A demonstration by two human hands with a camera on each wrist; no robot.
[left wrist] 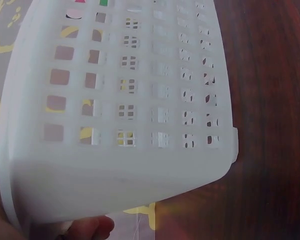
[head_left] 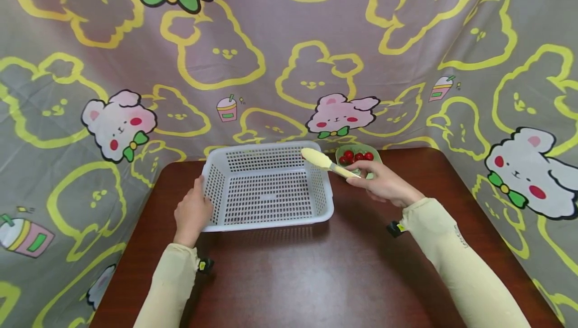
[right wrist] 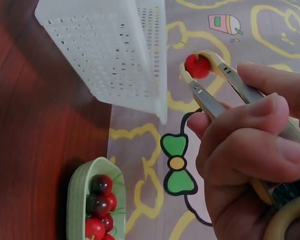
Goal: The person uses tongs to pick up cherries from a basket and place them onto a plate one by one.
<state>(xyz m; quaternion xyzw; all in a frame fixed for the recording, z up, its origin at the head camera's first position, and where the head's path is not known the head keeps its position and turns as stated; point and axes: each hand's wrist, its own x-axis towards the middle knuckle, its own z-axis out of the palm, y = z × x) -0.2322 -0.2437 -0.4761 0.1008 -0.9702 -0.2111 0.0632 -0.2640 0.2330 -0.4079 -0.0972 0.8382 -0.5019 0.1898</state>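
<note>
My left hand grips the left side of a white perforated plastic basket, with a fingertip showing under its rim in the left wrist view. My right hand holds pale yellow tongs with metal arms. Between the tong tips a red cherry is pinched, clearest in the right wrist view. In the head view the tong tips overlap the basket's right rim. A light green bowl with several red and dark cherries stands right of the basket, partly behind my right hand.
Everything stands on a dark reddish-brown table. A grey curtain with yellow bear outlines hangs close behind the table and along both sides. Black wrist cameras sit by both sleeves.
</note>
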